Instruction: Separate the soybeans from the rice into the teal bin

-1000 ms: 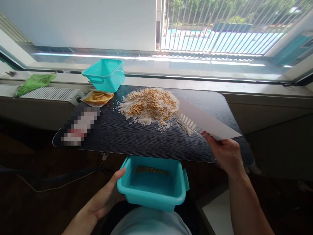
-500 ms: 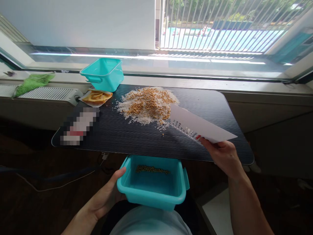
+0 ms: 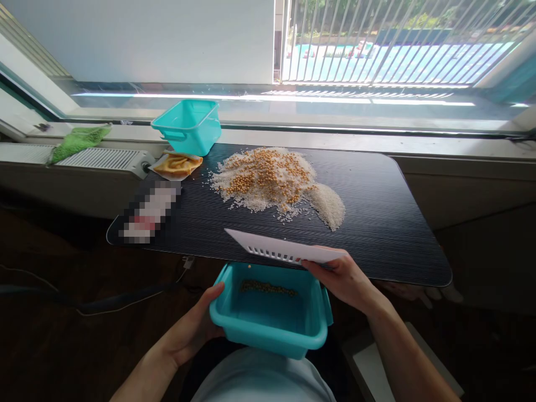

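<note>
The left hand (image 3: 190, 332) has its fingers clasped on the left wall of a turquoise rectangular plastic tub (image 3: 268, 339), held below the edge of the dark ribbed worktop (image 3: 377, 223). Over the tub a white slotted plastic sheet (image 3: 278, 250) is pinched between the fingers of the right hand (image 3: 343, 278).

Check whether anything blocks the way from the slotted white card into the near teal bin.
Nothing visible does. The right hand holds the slotted white card just over the open top of the near teal bin, which the left hand grips; only a lone bean shows between.
</note>
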Motion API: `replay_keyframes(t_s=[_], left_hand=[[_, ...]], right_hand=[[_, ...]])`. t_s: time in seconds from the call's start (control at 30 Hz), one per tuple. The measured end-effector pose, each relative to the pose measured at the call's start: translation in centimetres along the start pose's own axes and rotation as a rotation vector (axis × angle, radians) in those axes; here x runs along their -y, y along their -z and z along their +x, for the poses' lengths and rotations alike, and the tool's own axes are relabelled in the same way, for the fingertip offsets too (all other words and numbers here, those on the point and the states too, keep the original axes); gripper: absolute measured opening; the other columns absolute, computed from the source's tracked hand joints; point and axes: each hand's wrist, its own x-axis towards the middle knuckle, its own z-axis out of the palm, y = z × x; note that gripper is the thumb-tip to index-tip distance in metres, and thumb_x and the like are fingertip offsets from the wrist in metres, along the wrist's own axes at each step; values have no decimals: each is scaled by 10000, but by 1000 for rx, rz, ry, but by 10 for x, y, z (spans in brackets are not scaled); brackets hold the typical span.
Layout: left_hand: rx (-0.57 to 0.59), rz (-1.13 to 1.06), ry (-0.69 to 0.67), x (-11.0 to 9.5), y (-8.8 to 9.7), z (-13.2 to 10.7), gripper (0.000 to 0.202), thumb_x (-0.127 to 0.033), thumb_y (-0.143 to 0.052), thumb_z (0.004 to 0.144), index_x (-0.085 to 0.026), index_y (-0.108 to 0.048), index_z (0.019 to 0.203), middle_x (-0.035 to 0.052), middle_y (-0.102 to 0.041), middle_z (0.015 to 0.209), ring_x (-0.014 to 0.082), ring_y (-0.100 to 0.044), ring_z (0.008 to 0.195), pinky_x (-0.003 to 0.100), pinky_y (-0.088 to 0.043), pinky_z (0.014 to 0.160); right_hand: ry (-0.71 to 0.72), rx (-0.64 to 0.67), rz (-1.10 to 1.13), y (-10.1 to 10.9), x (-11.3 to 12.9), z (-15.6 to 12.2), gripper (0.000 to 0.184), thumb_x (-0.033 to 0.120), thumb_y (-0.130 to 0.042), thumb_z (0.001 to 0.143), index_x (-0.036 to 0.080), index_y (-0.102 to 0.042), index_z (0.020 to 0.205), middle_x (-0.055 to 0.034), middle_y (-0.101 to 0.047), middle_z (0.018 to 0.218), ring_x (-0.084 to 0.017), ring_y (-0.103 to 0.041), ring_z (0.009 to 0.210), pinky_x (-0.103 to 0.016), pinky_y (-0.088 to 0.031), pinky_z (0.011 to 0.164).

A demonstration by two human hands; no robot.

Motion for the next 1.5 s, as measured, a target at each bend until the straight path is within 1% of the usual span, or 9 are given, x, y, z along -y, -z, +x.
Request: replay_keyframes(t_s=[0.07, 0.13, 0.37, 0.53, 0.73, 0.9, 1.07, 1.27, 1.5], left_hand=[[34, 0, -6, 0, 2, 0, 692, -572, -511, 838, -160, -459, 1391, 130, -692, 1197, 330, -588, 1162, 425, -474, 931], [50, 2, -3, 1, 4, 0, 703, -579, -505, 838, -166, -446, 1404, 131, -694, 1193, 334, -588, 1163, 432, -468, 939], [-45, 19, 8, 0, -1, 1, 714, -599, -498, 827, -190, -430, 1408, 121, -692, 1191, 323, -590, 1155, 428, -472, 930], [-67, 22, 2, -3, -9, -4, 694, -584, -499, 832, -202, -419, 1407, 117, -686, 1197, 323, -555, 1200, 428, -482, 914], [-47, 16, 0, -3, -8, -2, 666, -556, -494, 844, -205, -416, 1405, 123, -681, 1202, 327, -560, 1195, 435, -483, 909], [-40, 3, 3, -2, -5, 0, 639, -521, -502, 850, -203, -424, 1398, 116, -676, 1214, 316, -557, 1202, 418, -489, 910], [-40, -3, 3, 0, -2, 2, 666, -558, -503, 840, -214, -416, 1403, 104, -683, 1207, 310, -564, 1195, 417, -498, 902], [-44, 1, 6, 1, 0, 3, 667, -590, -500, 832, -204, -456, 1375, 102, -689, 1197, 306, -562, 1194, 408, -502, 897], [-51, 0, 9, 3, 2, 3, 638, -593, -506, 828, -202, -510, 1332, 96, -683, 1207, 303, -587, 1149, 403, -500, 895]], right_hand=[[-8, 87, -15, 1, 4, -5, 226, 351, -558, 877, 212, -733, 841, 21, -727, 772, -166, -648, 681, -232, -527, 605], [-16, 85, -28, 4, 3, -11, 217, 352, -575, 865, 210, -731, 812, 21, -720, 746, -164, -637, 649, -231, -518, 575], [-80, -459, -21, 10, -18, -4, 231, 354, -651, 790, 201, -767, 918, -27, -763, 902, -269, -706, 861, -369, -564, 800], [-154, -626, -38, 17, -24, 14, 273, 387, -695, 749, 162, -767, 886, -49, -767, 845, -274, -715, 815, -356, -563, 749], [-168, -578, -84, 19, -26, 22, 295, 404, -671, 757, 145, -768, 861, -48, -764, 791, -279, -713, 776, -342, -559, 694], [-107, -499, -36, 17, -20, 21, 273, 384, -662, 771, 163, -770, 888, -41, -765, 879, -276, -710, 851, -349, -553, 781], [-123, -536, -33, 17, -19, 20, 298, 393, -671, 756, 142, -769, 883, -54, -764, 852, -282, -709, 839, -358, -555, 766], [-86, -448, -54, 12, -19, 23, 281, 396, -653, 777, 158, -772, 867, -33, -764, 823, -258, -707, 783, -323, -555, 712], [-51, -398, -21, 11, -14, 19, 241, 367, -651, 788, 183, -773, 884, -23, -766, 875, -254, -711, 821, -330, -561, 761]])
